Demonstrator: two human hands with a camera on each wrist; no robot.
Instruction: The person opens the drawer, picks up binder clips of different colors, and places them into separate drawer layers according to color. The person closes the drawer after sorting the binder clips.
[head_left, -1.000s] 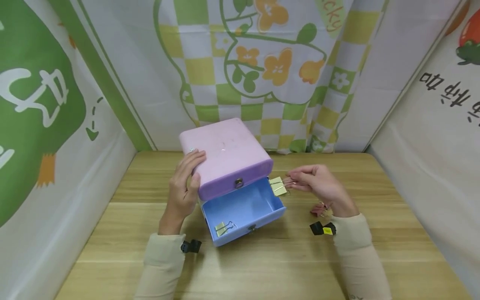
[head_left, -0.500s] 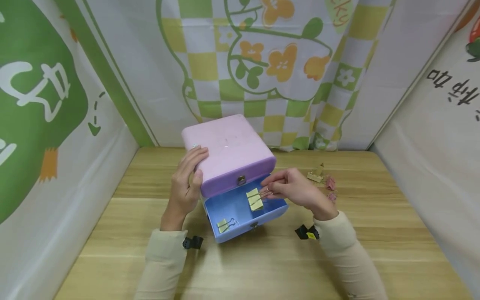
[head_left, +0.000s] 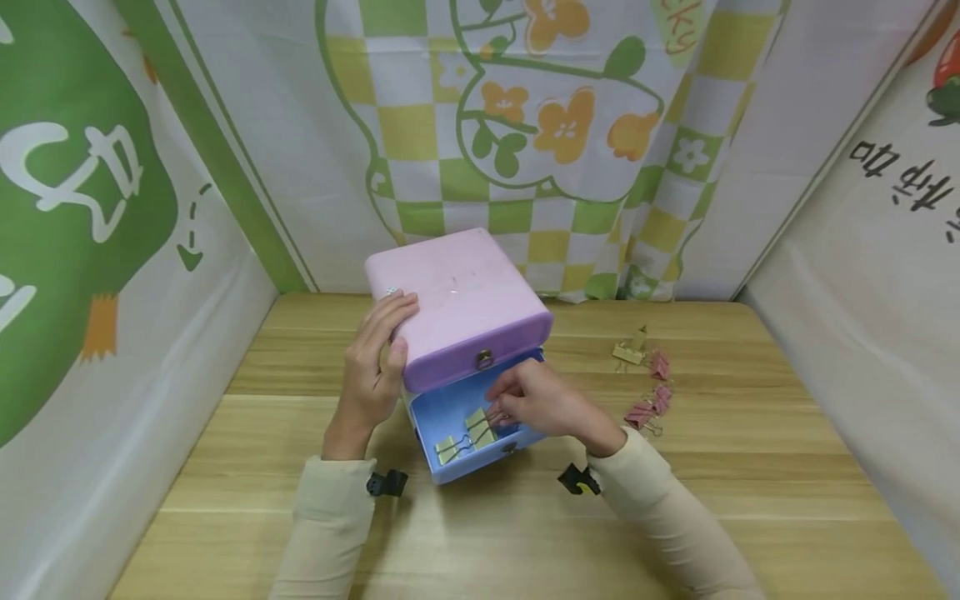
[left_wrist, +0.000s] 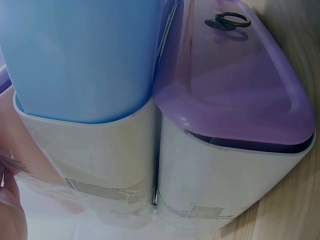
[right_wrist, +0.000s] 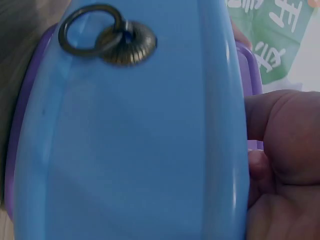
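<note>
A small drawer box with a pink top (head_left: 457,300) stands on the table, its blue drawer (head_left: 435,408) pulled out. My left hand (head_left: 371,375) rests at the box's left side, fingers lying on the top. Inside the blue drawer, my right hand (head_left: 543,400) pinches a yellow binder clip (head_left: 480,427) by its wire handles. Beside that clip lies another yellow binder clip (head_left: 447,450). In the right wrist view, the drawer's front (right_wrist: 130,150) with its ring pull (right_wrist: 90,30) covers the clip; thumb and fingers (right_wrist: 295,135) reach over its rim.
Right of the box lie yellow binder clips (head_left: 630,353) and several pink binder clips (head_left: 642,414) on the wooden table (head_left: 735,467). A purple drawer (left_wrist: 240,90) lies below the blue one. Printed curtains (head_left: 420,150) surround the table.
My right hand has carried the yellow binder clip leftward from beside the box, over the rim and down into the blue drawer. The left hand stays on the box.
</note>
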